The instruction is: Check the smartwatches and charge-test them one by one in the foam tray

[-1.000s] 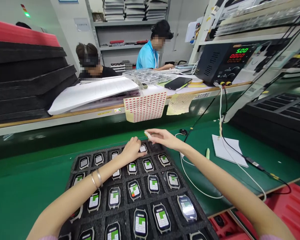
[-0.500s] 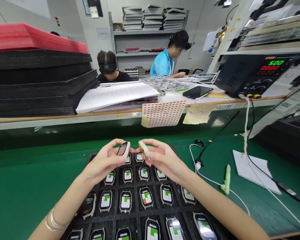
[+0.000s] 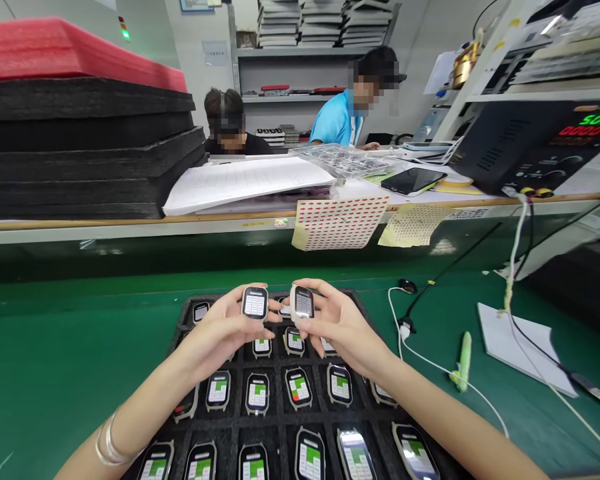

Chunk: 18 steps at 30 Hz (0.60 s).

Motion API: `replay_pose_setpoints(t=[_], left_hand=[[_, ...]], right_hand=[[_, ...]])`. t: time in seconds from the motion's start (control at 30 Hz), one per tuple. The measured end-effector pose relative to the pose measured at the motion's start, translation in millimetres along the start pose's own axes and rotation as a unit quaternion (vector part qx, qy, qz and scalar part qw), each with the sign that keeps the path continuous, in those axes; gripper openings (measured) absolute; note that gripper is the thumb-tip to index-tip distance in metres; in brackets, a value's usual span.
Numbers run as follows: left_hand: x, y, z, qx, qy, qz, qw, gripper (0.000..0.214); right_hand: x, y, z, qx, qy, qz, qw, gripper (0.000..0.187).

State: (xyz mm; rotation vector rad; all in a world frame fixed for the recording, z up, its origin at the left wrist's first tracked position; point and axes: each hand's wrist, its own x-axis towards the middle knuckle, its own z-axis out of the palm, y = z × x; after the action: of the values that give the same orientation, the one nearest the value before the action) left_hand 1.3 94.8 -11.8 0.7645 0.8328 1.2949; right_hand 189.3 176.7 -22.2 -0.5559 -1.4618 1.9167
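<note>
My left hand (image 3: 223,330) is closed on a smartwatch body (image 3: 255,303) without a strap, its lit screen turned toward me. A second smartwatch body (image 3: 303,303), pale-cased and with a dimmer screen, is gripped between the thumb and fingers of my right hand (image 3: 337,323). Both hands hover over the far rows of a black foam tray (image 3: 237,427). Several more strapless watches, such as this one with green blocks on its screen (image 3: 310,455), lie face up in the tray's compartments. My hands hide part of the far rows.
A stack of black foam trays (image 3: 80,147) stands on the shelf at left, beside papers (image 3: 245,180) and a phone (image 3: 414,181). To the right are a power supply (image 3: 535,147), white cables, a green pen-like tool (image 3: 464,360) and a paper pad (image 3: 525,347). Two people sit beyond.
Both watches have been turned so that their screens face me; before, they were seen more edge-on. The left one's screen now shows light. The view has shifted slightly.
</note>
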Motion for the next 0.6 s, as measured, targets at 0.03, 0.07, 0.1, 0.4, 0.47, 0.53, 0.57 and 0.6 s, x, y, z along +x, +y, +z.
replay_pose_setpoints(t=[0.03,0.07,0.1,0.4,0.47,0.53,0.57,0.6], left_hand=[[-2,0,1.6,-0.002,0.000,-0.004,1.000,0.045],[-4,1,3.1,-0.002,-0.001,-0.005,1.000,0.045],[-5,0,4.1,0.000,-0.001,-0.003,1.000,0.044],[-8,-7,6.3,0.005,0.034,-0.015,0.999,0.033],[-8,-7,8.8,0.005,0.030,-0.024,0.999,0.038],[-9,-7,11.6,0.006,0.019,-0.022,1.000,0.036],[-10,-7,12.8,0.007,0.013,-0.019,1.000,0.034],[-11,-7,13.8,0.009,0.010,-0.013,1.000,0.030]], right_hand=[[0,-1,-1,-0.004,-0.008,-0.005,1.000,0.049],[-1,-1,-2,-0.009,-0.017,-0.010,1.000,0.050],[-1,-1,-2,-0.018,-0.025,-0.015,0.999,0.050],[-6,1,1,-0.127,0.080,-0.091,0.984,0.023],[-6,1,1,-0.138,0.091,-0.100,0.981,0.022],[-7,0,1,-0.141,0.091,-0.107,0.980,0.020],[-8,-1,0,-0.141,0.087,-0.109,0.980,0.020],[-9,-1,0,-0.141,0.082,-0.112,0.980,0.020]])
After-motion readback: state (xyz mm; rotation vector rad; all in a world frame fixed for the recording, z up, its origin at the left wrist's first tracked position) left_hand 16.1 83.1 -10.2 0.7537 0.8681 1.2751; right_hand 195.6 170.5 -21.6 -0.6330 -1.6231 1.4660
